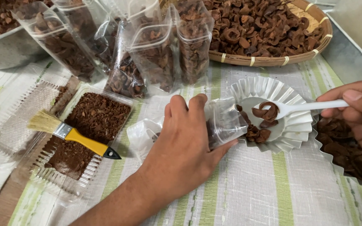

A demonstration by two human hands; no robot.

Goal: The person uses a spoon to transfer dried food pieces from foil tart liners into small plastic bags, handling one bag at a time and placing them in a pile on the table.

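Note:
My left hand (181, 146) grips a clear plastic pouch (223, 121) lying on its side, its mouth facing a fluted silver foil dish (292, 125). My right hand (359, 111) holds a white plastic spoon (302, 108) by the handle. The spoon's bowl carries curled brown dried pieces (267, 112) just above the dish, close to the pouch's mouth. More brown pieces (256, 134) lie in the dish at the pouch opening.
Several filled clear pouches (147, 54) stand at the back. A woven basket (273, 60) of dried pieces sits behind the dish. A clear tray (101, 96) of brown crumbs holds a yellow-handled brush (76, 136). A metal bowl (5, 50) is far left; another foil tray (348, 150) is at right.

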